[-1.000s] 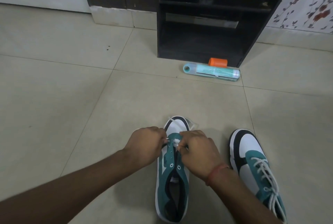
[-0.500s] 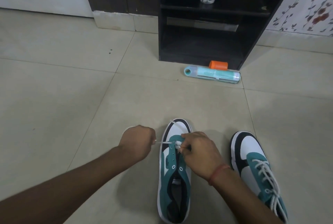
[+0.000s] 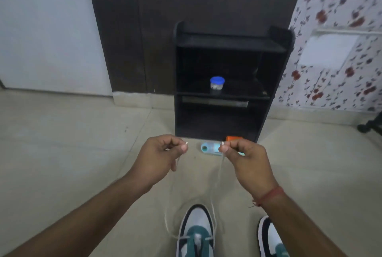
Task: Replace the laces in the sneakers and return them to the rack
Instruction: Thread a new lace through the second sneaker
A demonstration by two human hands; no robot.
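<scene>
At six o'clock on the tiled floor stands the sneaker (image 3: pixel 196 234), its white lace (image 3: pixel 213 201) rising in two strands to raised hands. Left hand (image 3: pixel 157 161) at ten o'clock and right hand (image 3: pixel 248 163) at two o'clock each pinch a lace tip between thumb and forefinger, other fingers curled. No writing is legible on the blue-lidded jar (image 3: pixel 216 85) in the dark rack (image 3: pixel 229 83) at twelve.

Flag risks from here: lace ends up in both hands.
Left hand and right hand pinch only the lace tips; a slip could drop an end. An uneven pull may leave the ends unequal through the sneaker eyelets. The slack loop at left could snag.
</scene>
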